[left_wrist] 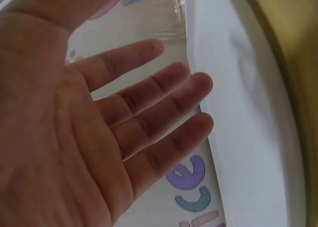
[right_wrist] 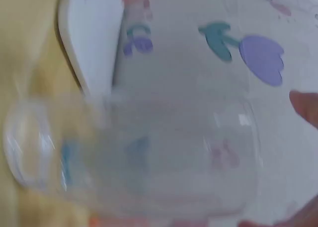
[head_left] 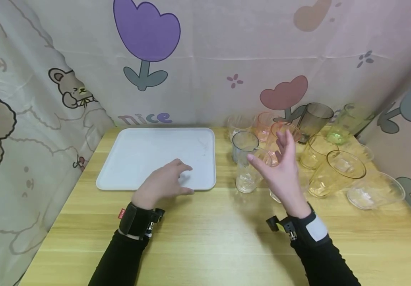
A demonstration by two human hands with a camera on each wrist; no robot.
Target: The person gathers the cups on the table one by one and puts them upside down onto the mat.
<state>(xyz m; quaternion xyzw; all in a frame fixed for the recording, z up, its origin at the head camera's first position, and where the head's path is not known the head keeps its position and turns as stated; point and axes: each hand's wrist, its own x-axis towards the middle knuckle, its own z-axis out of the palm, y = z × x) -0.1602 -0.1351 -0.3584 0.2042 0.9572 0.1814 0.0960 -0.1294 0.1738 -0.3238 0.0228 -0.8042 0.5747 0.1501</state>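
A white tray (head_left: 144, 155) lies flat on the wooden table (head_left: 209, 234), left of centre. My left hand (head_left: 182, 178) hovers over the tray's near right corner, fingers relaxed and holding nothing. The left wrist view shows its open palm (left_wrist: 89, 132) with spread fingers beside the tray (left_wrist: 248, 113). My right hand (head_left: 270, 155) is raised with straight fingers just right of a clear cup (head_left: 246, 176), palm facing it, not gripping it. In the right wrist view that clear cup (right_wrist: 149, 157) fills the frame, blurred, with one fingertip (right_wrist: 305, 108) at the right edge.
Several plastic cups crowd the table's back right: a greyish clear one (head_left: 243, 143), orange (head_left: 281, 133), pink (head_left: 264, 124), dark grey (head_left: 313, 118), green (head_left: 345, 125) and yellow (head_left: 336, 172). A clear bowl (head_left: 375, 191) lies tipped at the far right. Patterned cloth walls enclose three sides.
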